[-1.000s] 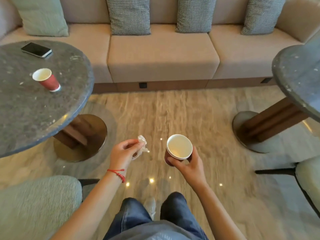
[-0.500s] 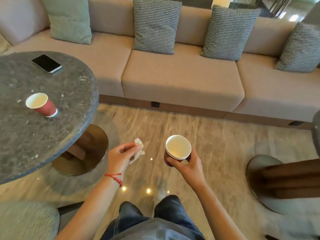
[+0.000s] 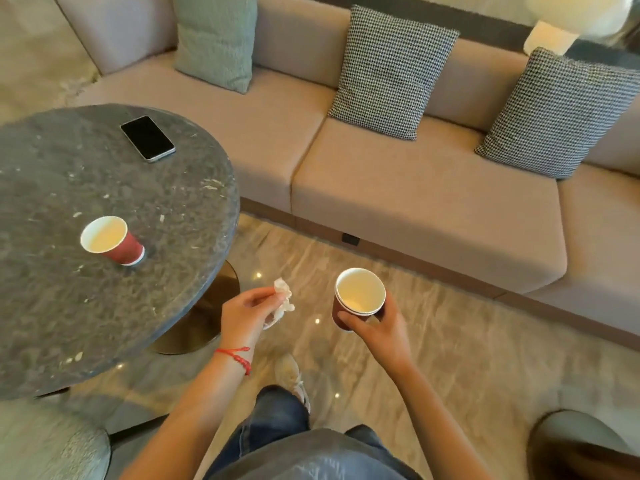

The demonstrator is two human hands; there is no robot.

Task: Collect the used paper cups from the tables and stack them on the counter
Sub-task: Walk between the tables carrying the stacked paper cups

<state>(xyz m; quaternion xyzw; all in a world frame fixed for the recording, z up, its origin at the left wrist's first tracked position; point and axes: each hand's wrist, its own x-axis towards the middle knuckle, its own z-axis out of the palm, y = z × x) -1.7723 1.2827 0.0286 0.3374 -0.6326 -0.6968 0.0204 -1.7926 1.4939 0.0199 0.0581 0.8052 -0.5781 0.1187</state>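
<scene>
My right hand [image 3: 375, 323] grips a stack of red paper cups [image 3: 358, 295], white inside, held upright over the floor; two rims show. My left hand [image 3: 247, 313] pinches a crumpled white tissue [image 3: 283, 299] just right of the table's edge. Another red paper cup [image 3: 112, 241] stands on the round dark stone table [image 3: 86, 306] at the left, a short way from my left hand. No counter is in view.
A black phone [image 3: 147, 138] lies on the table's far side. A beige sofa [image 3: 415, 188] with a green cushion [image 3: 216, 39] and checked cushions [image 3: 393, 72] runs along the back. A green seat [image 3: 48, 445] sits bottom left, another table's base [image 3: 581, 445] bottom right.
The view has swung left: the left table and its cup now lie closer, the right table has left the frame. Both hands keep their holds on the tissue and the cups.
</scene>
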